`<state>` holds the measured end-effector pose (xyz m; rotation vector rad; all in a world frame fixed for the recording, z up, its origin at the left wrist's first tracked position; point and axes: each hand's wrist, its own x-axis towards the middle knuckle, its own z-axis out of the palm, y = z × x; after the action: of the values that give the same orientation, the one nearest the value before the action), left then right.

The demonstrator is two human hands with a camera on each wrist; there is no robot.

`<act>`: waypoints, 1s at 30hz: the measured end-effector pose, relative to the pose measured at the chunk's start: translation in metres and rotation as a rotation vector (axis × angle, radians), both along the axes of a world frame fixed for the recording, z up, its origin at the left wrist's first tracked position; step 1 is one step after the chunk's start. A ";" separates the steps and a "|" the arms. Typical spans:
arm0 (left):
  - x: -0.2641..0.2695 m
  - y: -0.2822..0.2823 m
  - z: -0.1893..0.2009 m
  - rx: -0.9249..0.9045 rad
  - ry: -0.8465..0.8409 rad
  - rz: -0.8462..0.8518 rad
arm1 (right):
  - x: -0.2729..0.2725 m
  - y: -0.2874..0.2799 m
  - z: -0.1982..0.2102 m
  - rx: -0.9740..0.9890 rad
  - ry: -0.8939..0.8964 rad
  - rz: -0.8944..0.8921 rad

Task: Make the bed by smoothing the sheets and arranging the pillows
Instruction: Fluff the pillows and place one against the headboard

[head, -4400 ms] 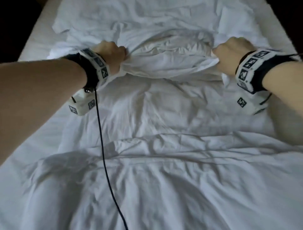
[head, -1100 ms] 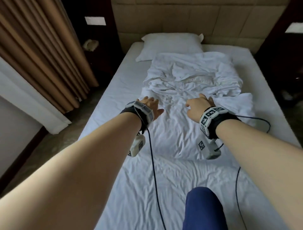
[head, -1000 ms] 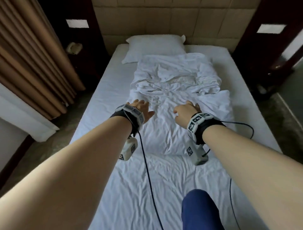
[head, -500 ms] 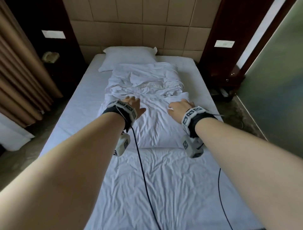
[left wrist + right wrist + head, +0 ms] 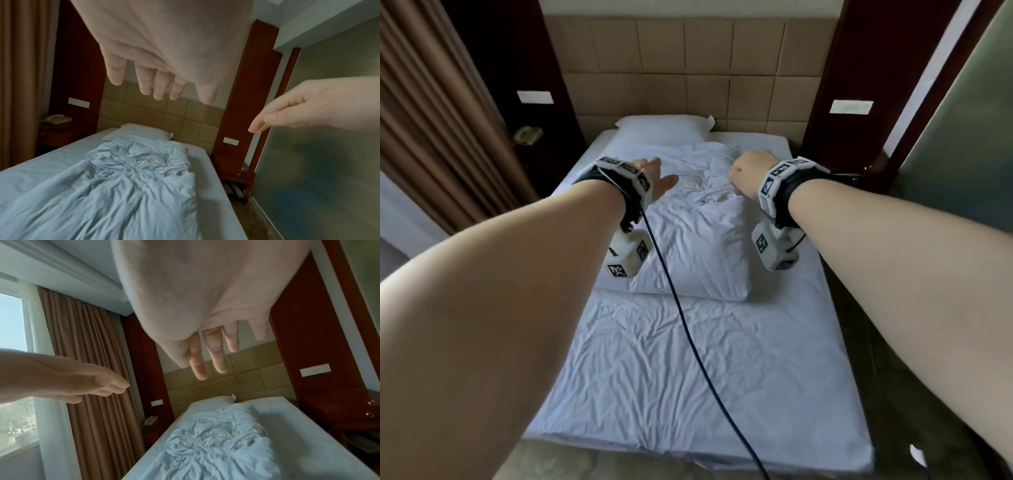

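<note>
Hands both empty, left hand (image 5: 654, 174) and right hand (image 5: 751, 173) fingers loosely spread above bed (image 5: 688, 377); sheet (image 5: 702, 192) bunched mid-bed, pillow (image 5: 662, 128) at headboard, second pillow (image 5: 695, 260) stranded mid-bed; mostly undone.

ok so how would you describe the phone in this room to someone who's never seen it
Start at the tan padded headboard behind the bed, then go to the brown curtain side. There, on a dark wooden nightstand beside the bed's head end, sits the phone. It is a pale corded desk set, the only thing seen on that stand.
</note>
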<state>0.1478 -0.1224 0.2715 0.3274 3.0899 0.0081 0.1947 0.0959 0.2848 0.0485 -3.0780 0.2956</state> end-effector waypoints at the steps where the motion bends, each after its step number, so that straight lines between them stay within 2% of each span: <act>1: 0.006 0.008 0.011 0.000 0.019 -0.006 | 0.008 0.007 0.010 -0.017 0.023 -0.005; 7: 0.041 0.057 0.034 -0.012 0.087 -0.110 | 0.071 0.043 0.047 -0.028 0.072 -0.087; 12: 0.070 0.089 0.035 -0.033 0.084 -0.124 | 0.103 0.058 0.057 0.100 0.046 -0.021; 20: 0.069 0.157 0.063 -0.026 0.181 0.001 | 0.063 0.140 0.073 0.032 0.140 0.109; 25: 0.043 0.217 0.040 -0.063 0.206 0.181 | 0.025 0.235 0.050 0.125 0.130 0.197; 30: 0.021 0.302 0.018 -0.033 0.085 0.327 | -0.029 0.329 0.027 0.137 0.015 0.366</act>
<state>0.1686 0.1799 0.2895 -0.1857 3.1830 -0.0497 0.1662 0.4251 0.3120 0.6184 -3.0523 0.0946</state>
